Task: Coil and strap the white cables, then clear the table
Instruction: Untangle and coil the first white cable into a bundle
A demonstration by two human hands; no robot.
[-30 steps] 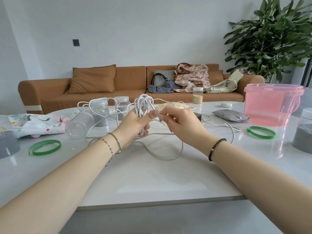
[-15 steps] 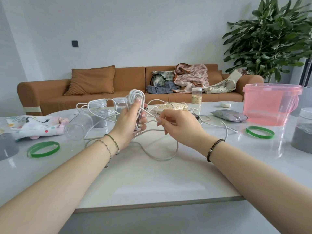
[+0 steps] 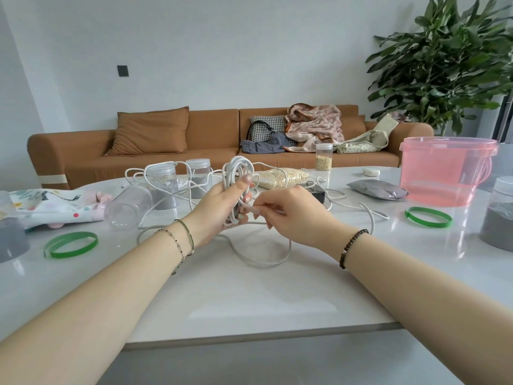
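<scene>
— Where is the white cable [image 3: 261, 263]?

— Its coil [image 3: 239, 173] stands upright in my left hand [image 3: 219, 209], fingers curled round it. My right hand [image 3: 294, 215], just beside, pinches a strand; the slack loops on the table [image 3: 249, 301] beneath both.

One view only, from a wide-angle camera worn on the head. It looks forward and slightly down across the white table [image 3: 249, 301], whose near edge crosses the lower frame. The left hand [image 3: 216, 209] and right hand [image 3: 294, 220] reach in from the bottom corners and meet near centre, close to the lens, on the white cable [image 3: 238, 170]. Sofa [image 3: 166, 151], wall [image 3: 249, 51] and plant [image 3: 444, 65] fill the far field. Verticals lean at the frame edges.
</scene>
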